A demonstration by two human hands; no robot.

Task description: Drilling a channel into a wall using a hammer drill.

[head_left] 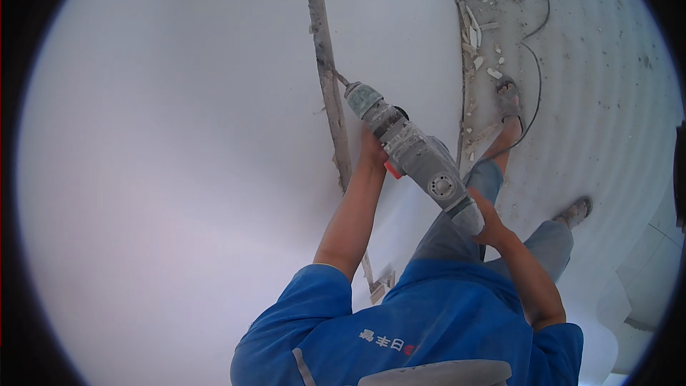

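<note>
Hammer drill (418, 154) in both your hands, it lies diagonally across the middle of the frame, its grey body dusted white and its front end pointing to the upper left. Its bit (343, 80) reaches the right edge of a long, rough groove (330, 107) in the white wall (179, 136); you cannot tell from this view how deep the tip sits. Your left hand (373, 149) grips the tool near its front, the fingers closed on it but mostly hidden behind the body. Your right hand (489, 216) is wrapped around the rear end, right of centre, its fingers also closed on the tool and partly out of sight. A red part (393, 169) shows beside your left wrist. Toward the upper right, a dark cord (539, 78) curves over the pale floor (593, 100), and broken pieces (473, 36) lie along the wall's foot. Your sandalled feet (509, 100) stand on that floor, right of centre, below grey trousers (550, 243). Your blue shirt (457, 307) fills the lower middle of the frame.
</note>
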